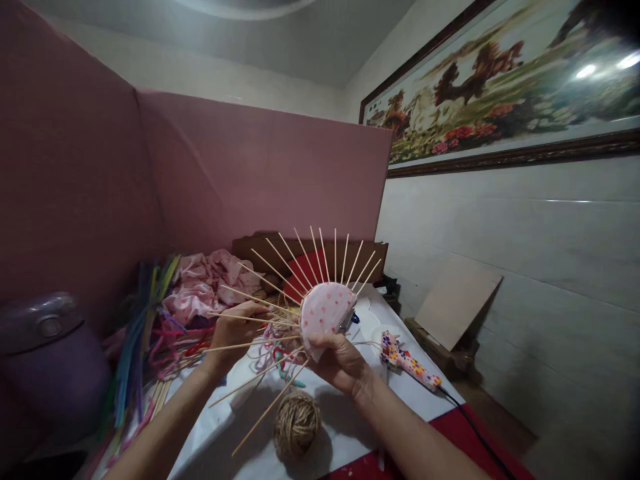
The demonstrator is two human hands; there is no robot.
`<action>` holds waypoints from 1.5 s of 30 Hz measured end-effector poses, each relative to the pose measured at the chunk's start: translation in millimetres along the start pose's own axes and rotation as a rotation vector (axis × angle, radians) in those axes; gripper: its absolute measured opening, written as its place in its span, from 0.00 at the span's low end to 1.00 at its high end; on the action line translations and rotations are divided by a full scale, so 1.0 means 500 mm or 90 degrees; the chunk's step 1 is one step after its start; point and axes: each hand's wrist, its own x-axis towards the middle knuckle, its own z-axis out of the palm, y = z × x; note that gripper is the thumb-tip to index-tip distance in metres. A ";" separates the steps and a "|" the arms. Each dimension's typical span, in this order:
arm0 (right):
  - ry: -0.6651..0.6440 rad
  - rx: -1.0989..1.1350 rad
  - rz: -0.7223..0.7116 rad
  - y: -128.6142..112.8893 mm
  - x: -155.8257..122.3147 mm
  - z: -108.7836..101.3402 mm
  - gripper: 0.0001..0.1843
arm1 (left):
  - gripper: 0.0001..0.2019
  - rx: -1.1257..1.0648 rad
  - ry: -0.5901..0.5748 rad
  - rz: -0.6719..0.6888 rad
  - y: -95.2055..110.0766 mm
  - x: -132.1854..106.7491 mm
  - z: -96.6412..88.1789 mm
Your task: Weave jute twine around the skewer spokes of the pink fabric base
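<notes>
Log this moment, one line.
right hand: holding rounded pink polka-dot fabric piece; left hand: at thin tan wooden sticks; nearby: brown twine ball

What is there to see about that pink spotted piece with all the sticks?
The spotted piece looks cloth-covered, pale pink with darker pink dots, with a rounded top. Thin, wooden-looking sticks fan out around much of its edge, upward, leftward and down to the lower left. It is held over the white table, dotted face toward the camera. The right hand grips its lower part; the left hand is among its left-side sticks.
</notes>
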 end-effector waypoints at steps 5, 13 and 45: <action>0.020 -0.004 -0.025 -0.010 0.005 -0.010 0.11 | 0.08 0.117 -0.013 -0.056 -0.040 0.014 -0.049; 0.091 0.005 -0.043 -0.003 0.012 -0.017 0.14 | 0.08 0.241 0.011 -0.020 -0.024 0.032 -0.124; -0.259 -0.060 0.219 0.043 -0.024 0.012 0.24 | 0.09 0.095 -0.020 -0.171 -0.028 -0.006 -0.001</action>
